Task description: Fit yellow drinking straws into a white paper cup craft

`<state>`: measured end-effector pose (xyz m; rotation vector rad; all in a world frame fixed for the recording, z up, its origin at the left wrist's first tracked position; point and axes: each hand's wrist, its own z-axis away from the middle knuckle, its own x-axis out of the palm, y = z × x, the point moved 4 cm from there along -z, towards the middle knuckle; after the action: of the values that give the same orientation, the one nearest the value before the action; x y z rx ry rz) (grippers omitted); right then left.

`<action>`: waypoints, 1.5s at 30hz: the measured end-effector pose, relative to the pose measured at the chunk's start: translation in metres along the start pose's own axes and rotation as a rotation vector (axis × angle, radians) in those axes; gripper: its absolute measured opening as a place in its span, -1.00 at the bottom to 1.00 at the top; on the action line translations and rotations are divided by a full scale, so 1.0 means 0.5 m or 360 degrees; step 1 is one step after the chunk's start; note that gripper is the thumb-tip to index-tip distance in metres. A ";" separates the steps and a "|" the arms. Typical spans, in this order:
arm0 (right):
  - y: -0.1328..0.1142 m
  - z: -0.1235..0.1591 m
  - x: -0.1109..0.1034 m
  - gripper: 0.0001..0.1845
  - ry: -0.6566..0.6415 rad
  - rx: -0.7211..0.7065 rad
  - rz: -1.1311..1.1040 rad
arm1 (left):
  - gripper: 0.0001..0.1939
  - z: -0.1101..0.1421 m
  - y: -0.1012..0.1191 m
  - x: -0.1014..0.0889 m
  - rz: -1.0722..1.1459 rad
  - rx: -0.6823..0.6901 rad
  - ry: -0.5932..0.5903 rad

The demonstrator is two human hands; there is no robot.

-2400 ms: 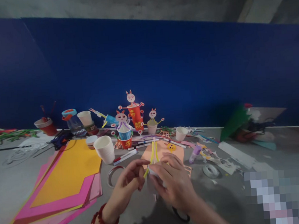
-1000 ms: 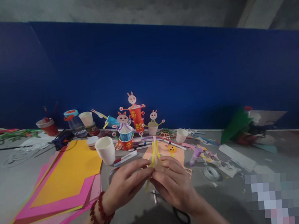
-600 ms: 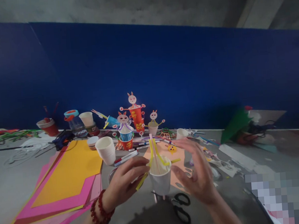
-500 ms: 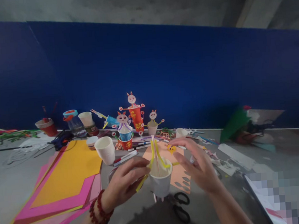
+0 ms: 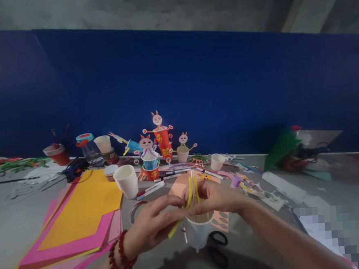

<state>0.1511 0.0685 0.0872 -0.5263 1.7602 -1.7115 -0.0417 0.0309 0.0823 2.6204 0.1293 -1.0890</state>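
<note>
A white paper cup [image 5: 199,233] is in front of me, with a thin stick standing up through it and a tip showing under its base. Two lengths of yellow pipe cleaner [image 5: 190,190] rise beside the stick. My left hand [image 5: 159,221] is closed on the pipe cleaner at the cup's left rim, and a yellow end pokes out below its fingers. My right hand [image 5: 216,196] reaches over the cup's mouth, fingers pinched round the pipe cleaner near the stick. Its fingertips are partly hidden.
Black-handled scissors [image 5: 218,246] lie right of the cup, a tape roll [image 5: 137,211] left of it. Coloured paper sheets [image 5: 80,211] are stacked at left. Paper-cup rabbit figures [image 5: 150,161], markers [image 5: 151,189] and a stack of white cups [image 5: 126,181] stand or lie behind.
My right hand has come in from the right and closed on the pipe cleaner over the cup. The yellow lengths stand closer together, and the cup has shifted slightly right and down.
</note>
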 end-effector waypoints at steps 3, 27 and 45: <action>0.009 -0.003 0.007 -0.60 0.0058 -0.0083 -0.0096 | -0.63 -0.002 0.000 0.001 0.0074 -0.0029 -0.0013; -0.023 0.021 0.031 -0.80 0.0367 -0.0310 0.0039 | -0.86 -0.021 -0.001 0.006 0.0523 -0.0398 0.0192; -0.045 0.032 0.034 -0.88 0.0480 -0.0375 0.0308 | -0.87 -0.030 -0.008 0.008 0.0641 -0.0602 0.0122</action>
<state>0.1462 0.0436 0.1072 -0.1916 2.1667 -1.5180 -0.0296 0.0391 0.0885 2.2182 -0.1567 -0.7421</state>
